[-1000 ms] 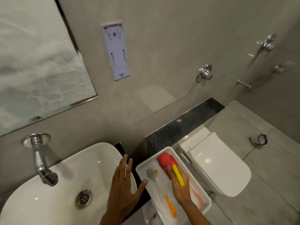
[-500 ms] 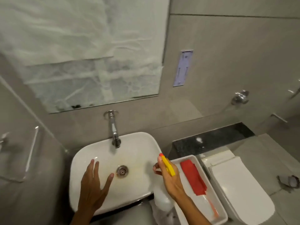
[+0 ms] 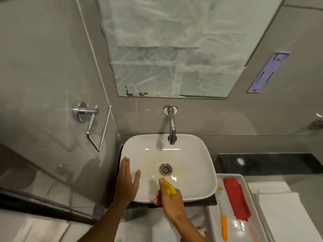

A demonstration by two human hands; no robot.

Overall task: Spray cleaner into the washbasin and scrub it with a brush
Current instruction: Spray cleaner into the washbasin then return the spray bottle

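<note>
A white washbasin with a chrome drain and yellowish stains sits below a wall tap. My right hand grips a spray bottle with a yellow nozzle over the basin's front rim, nozzle toward the drain. The bottle's white body hangs below the hand. My left hand lies flat and open on the basin's left rim. A brush with an orange handle lies in the white tray at the right.
A red cloth lies in the tray. The toilet cistern lid is at the far right, a black ledge behind it. A chrome towel holder juts from the left wall. A mirror hangs above the tap.
My right hand lifted the spray bottle out of the tray and carried it left over the basin. My left hand shifted to the basin's left rim. The view turned left onto the basin.
</note>
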